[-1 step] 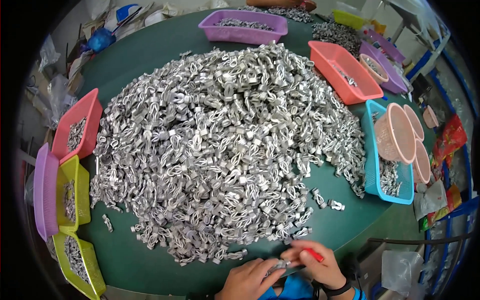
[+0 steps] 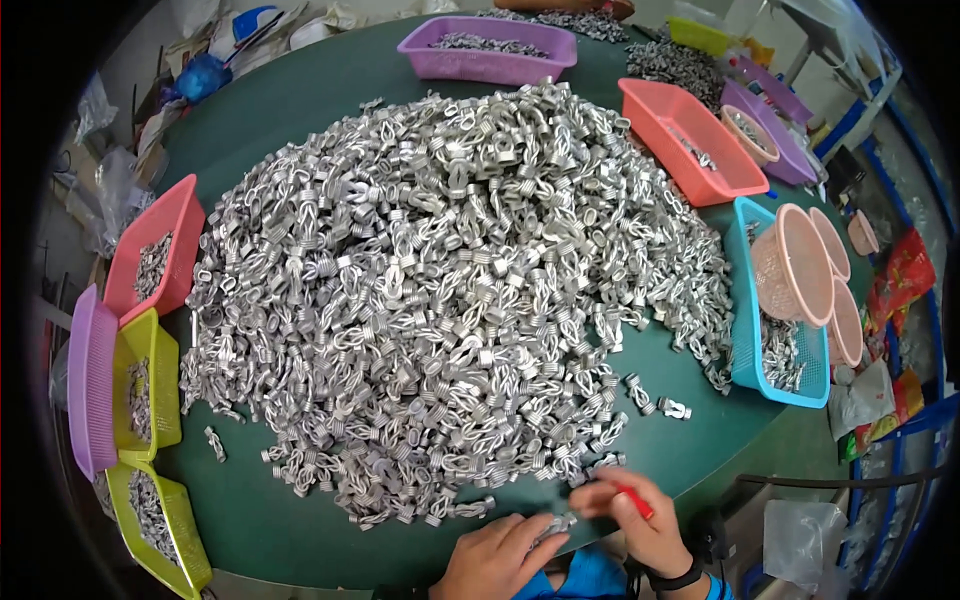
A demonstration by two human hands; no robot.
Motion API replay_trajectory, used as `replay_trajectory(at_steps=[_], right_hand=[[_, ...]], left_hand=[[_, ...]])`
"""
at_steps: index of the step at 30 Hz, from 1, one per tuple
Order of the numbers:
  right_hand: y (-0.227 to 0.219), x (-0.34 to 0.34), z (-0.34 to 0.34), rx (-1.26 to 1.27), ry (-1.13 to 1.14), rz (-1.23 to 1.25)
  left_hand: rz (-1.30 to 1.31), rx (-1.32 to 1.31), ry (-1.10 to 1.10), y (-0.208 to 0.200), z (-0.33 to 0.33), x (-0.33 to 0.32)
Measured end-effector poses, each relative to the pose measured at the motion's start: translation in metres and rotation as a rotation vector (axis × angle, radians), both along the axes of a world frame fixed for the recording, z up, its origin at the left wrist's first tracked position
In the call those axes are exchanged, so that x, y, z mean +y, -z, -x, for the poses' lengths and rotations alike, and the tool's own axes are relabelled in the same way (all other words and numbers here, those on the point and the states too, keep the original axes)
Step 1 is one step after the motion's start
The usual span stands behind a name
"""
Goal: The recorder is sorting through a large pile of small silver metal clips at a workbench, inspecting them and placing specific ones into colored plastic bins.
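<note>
Near the front edge of the green table (image 2: pixel 290 545), my left hand (image 2: pixel 492 558) is closed around a small silvery looped metal fitting (image 2: pixel 556 526), partly hidden by its fingers. My right hand (image 2: pixel 648 532), just to the right, grips a tool with a red handle (image 2: pixel 636 502); its working end cannot be made out. A small gap separates the right fingertips from the left hand's fitting. In front of both hands spreads a large heap of the same metal fittings (image 2: pixel 430 290), with a few loose ones (image 2: pixel 673 408) lying at its right side.
A blue basket (image 2: pixel 741 300) at the right holds fittings and pinkish round baskets (image 2: pixel 793 262). Red (image 2: pixel 655 120) and purple (image 2: pixel 487 66) baskets stand at the back. Along the left edge are red (image 2: pixel 178 245), purple (image 2: pixel 91 390) and yellow-green (image 2: pixel 165 370) baskets.
My right hand, with the red-handled tool, has moved slightly up and away from the left hand. The left hand stays nearly in place with the fitting.
</note>
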State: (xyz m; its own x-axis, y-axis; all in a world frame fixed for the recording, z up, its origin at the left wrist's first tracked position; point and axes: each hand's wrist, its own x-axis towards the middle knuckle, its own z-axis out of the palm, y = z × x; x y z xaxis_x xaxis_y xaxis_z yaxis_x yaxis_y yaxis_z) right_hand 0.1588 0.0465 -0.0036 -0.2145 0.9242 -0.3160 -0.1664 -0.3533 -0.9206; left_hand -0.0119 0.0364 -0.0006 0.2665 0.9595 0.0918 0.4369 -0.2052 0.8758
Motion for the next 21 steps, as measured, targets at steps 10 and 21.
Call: replay_trajectory(at_steps=[10,21], right_hand=[[0.002,-0.004,0.008,-0.085,0.182,0.028],[0.005,-0.004,0.019,-0.412,-0.079,-0.253]], left_hand=[[-0.131,0.212,-0.033,0.008,0.002,-0.004],[-0.074,0.175,-0.01,0.008,0.003,-0.001]])
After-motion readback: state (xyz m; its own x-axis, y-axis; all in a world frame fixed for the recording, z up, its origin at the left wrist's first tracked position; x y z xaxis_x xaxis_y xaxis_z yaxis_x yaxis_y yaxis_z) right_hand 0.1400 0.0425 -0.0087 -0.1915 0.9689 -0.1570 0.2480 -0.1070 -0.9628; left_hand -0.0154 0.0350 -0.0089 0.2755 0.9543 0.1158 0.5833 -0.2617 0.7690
